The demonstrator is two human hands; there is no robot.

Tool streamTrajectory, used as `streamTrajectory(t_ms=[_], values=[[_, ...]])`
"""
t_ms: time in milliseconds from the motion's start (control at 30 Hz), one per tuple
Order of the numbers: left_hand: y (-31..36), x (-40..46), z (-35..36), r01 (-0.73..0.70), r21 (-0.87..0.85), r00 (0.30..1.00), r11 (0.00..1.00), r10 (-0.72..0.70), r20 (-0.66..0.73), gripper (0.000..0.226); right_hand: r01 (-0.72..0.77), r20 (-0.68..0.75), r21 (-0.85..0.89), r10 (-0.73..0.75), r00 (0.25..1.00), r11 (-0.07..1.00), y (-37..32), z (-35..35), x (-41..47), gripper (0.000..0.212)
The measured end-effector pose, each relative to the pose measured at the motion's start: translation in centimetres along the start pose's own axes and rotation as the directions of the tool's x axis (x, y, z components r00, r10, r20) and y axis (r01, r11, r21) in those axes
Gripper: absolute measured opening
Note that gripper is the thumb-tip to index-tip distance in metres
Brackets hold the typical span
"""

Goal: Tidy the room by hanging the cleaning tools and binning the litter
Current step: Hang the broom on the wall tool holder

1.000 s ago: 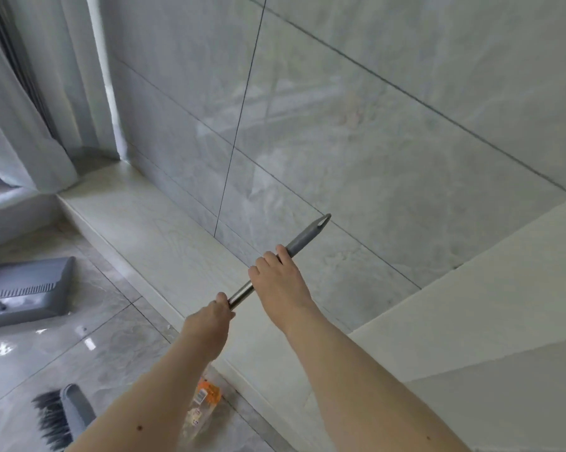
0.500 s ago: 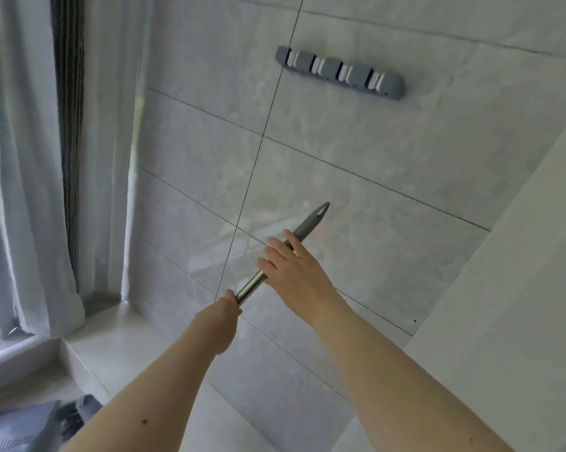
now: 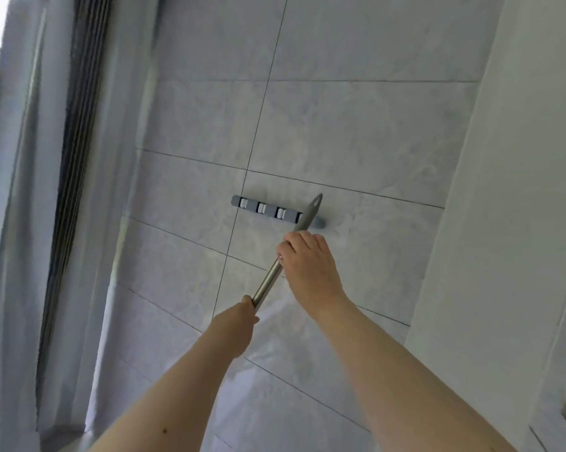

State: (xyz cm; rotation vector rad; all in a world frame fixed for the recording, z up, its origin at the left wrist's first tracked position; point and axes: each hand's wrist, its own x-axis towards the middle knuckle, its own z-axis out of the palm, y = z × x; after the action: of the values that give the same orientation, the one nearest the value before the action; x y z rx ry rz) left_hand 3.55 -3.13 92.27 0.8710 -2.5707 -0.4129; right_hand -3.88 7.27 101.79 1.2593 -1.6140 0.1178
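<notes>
Both my hands hold a long tool handle (image 3: pixel 272 275), a metal pole with a grey plastic end and a hanging hole. My left hand (image 3: pixel 239 318) grips the pole low down. My right hand (image 3: pixel 306 261) is closed around it higher up, just under the grey end. The grey tip overlaps the rightmost clip of a grey wall rack (image 3: pixel 268 210) with several white clips, mounted on the tiled wall. The tool's head is out of view below.
Pale curtains (image 3: pixel 46 223) hang at the left beside a dark window frame (image 3: pixel 76 158). A white wall or cabinet side (image 3: pixel 503 223) juts out on the right, close to the rack's end.
The view has tilted up from the floor to the wall. The handle has risen toward the rack, and its tip now overlaps the rightmost clip. My right hand has closed around the pole.
</notes>
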Motion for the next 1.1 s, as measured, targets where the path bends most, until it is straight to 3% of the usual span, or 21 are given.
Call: streamTrajectory(t_ms=[133, 267, 400, 500, 533, 733, 933, 1100], values=[[2.8, 0.7, -3.1, -0.038, -0.017, 0.999, 0.999, 0.038, -0.007, 0.016, -0.096, -0.006, 0.047, 0.096, 0.995, 0.994, 2.6, -1.8, 2.4, 0.018], [4.5, 2.4, -5.2, -0.083, -0.009, 0.997, 0.997, 0.083, 0.003, 0.019, -0.389, 0.044, 0.176, 0.388, 0.921, 0.904, 4.5, -2.3, 4.6, 0.025], [4.3, 5.0, -5.5, -0.122, -0.119, 0.990, 0.985, 0.129, 0.056, 0.010, -0.666, 0.270, 0.417, 0.615, 0.741, 0.619, 5.7, -1.0, 7.0, 0.033], [3.5, 7.2, -5.0, -0.166, -0.187, 0.980, 0.968, 0.183, 0.073, 0.010, -0.705, 0.401, 0.645, 0.654, 0.641, 0.295, 6.4, 0.6, 9.4, 0.022], [3.2, 7.9, -4.9, -0.175, -0.241, 0.979, 0.955, 0.195, 0.062, 0.012, -0.700, 0.421, 0.674, 0.657, 0.625, 0.235, 6.7, 1.2, 10.1, 0.019], [1.3, 13.8, -4.3, -0.290, -0.236, 0.946, 0.927, 0.315, 0.074, 0.018, -0.766, 0.458, 0.587, 0.674, 0.580, 0.260, 7.9, 5.6, 13.3, 0.024], [1.4, 19.6, -4.9, -0.388, -0.260, 0.911, 0.884, 0.411, 0.038, 0.020, -0.784, 0.410, 0.537, 0.715, 0.566, 0.313, 8.9, 9.3, 15.0, 0.027], [2.6, 23.6, -4.0, -0.357, -0.387, 0.915, 0.850, 0.401, 0.037, 0.029, -0.796, 0.361, 0.485, 0.746, 0.559, 0.362, 10.5, 11.4, 16.4, 0.031]])
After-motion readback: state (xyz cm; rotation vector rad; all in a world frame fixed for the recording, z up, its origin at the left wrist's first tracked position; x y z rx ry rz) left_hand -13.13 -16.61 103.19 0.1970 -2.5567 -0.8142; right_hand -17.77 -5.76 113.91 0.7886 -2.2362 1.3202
